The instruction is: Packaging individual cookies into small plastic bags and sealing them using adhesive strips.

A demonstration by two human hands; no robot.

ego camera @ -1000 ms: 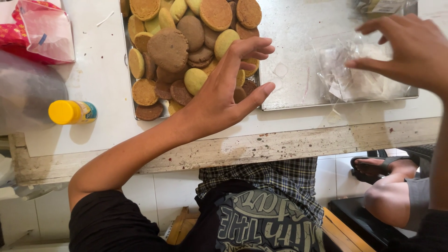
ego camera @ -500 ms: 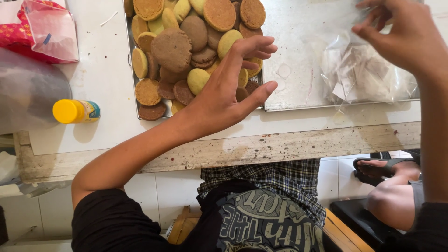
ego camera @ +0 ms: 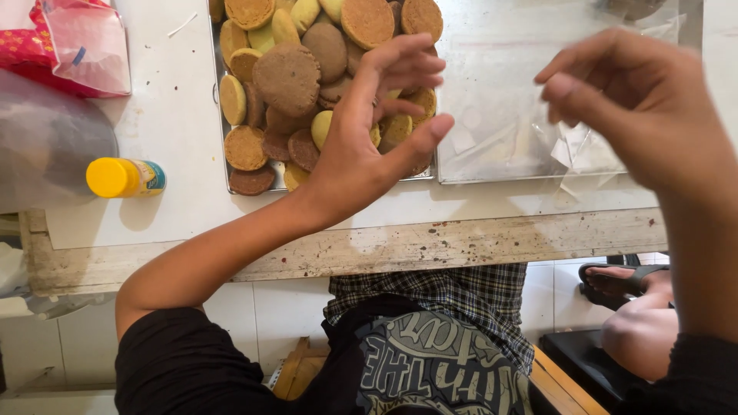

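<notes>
Head view looks down on a metal tray [ego camera: 231, 183] piled with round biscuits [ego camera: 288, 77], brown and pale yellow, sitting on a white surface [ego camera: 177, 138]. Left hand [ego camera: 369, 146] hovers over the right side of the pile, fingers spread and curled, gripping nothing, placed as if to pick a biscuit. Right hand [ego camera: 646, 115] is raised to the right, fingers pinching a clear plastic bag [ego camera: 576, 146] above a flat metal sheet [ego camera: 507, 100]. A yellow-capped bottle [ego camera: 123, 177] lies far left, near a red packet [ego camera: 46, 46]
</notes>
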